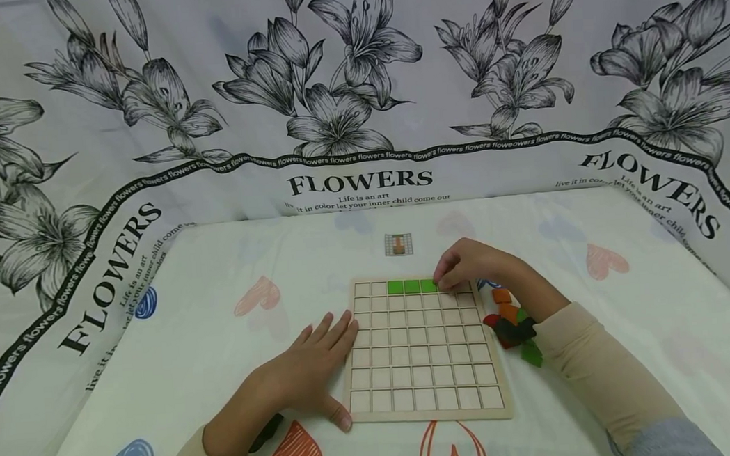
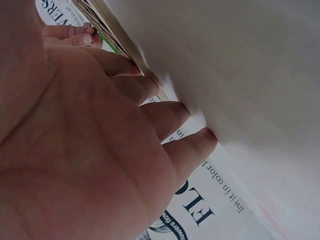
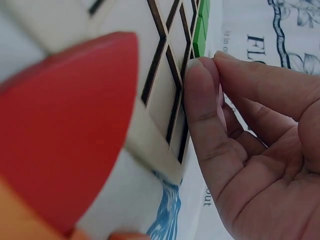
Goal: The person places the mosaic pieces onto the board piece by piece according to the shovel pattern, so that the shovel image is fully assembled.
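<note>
A square wooden grid board [image 1: 500, 387] lies flat on the cloth. Three green square tiles [image 1: 412, 286] sit side by side in its farthest row. My left hand [image 1: 305, 374] rests spread at the board's left border, its fingers and thumb along that edge. In the left wrist view the fingers of the left hand [image 2: 115, 115] are fairly straight. At the right end of the green tiles, my right hand [image 1: 467, 263] has its thumb and fingertips drawn together over the far row. The right wrist view has the right hand [image 3: 235, 130] close against the last green tile [image 3: 200, 37]; I cannot tell whether it pinches a piece.
Right of the board, under the right forearm, lies a loose pile with black pieces [image 1: 512, 332], orange pieces [image 1: 502, 296] and green pieces [image 1: 532, 354]. A red piece [image 3: 75, 120] looms large in the right wrist view. A small patterned card [image 1: 399, 245] lies beyond the board. A dark piece [image 1: 266, 433] shows by the left wrist.
</note>
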Demonstrator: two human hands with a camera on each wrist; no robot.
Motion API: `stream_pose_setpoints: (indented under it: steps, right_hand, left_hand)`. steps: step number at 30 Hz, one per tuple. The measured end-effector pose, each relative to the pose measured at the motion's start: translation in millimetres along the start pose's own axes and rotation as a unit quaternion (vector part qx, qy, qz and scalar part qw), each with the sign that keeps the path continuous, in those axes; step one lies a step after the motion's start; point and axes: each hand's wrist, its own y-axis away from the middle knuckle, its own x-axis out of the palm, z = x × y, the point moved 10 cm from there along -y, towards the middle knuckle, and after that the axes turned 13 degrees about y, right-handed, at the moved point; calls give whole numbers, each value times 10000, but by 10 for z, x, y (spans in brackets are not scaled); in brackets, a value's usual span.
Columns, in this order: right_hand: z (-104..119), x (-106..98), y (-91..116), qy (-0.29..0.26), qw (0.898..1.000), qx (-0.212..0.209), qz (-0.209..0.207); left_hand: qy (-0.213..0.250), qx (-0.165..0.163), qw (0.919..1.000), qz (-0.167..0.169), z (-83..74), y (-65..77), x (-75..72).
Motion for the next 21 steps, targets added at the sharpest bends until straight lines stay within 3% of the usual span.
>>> stream_pose_setpoints:
  steps: [8, 15, 21]
  right_hand:
    - [-131, -43, 175, 31, 9999, -119, -96]
    - [-222, -130, 449, 55, 9991, -359, -223]
    - [-390, -132, 685, 137, 9994, -251, -190]
  left_hand:
    - [-14, 16, 10000, -4, -3, 3, -3]
    - [-19, 15, 10000, 24, -2, 2, 6]
    - [-26, 33, 10000, 17, -3, -1, 2]
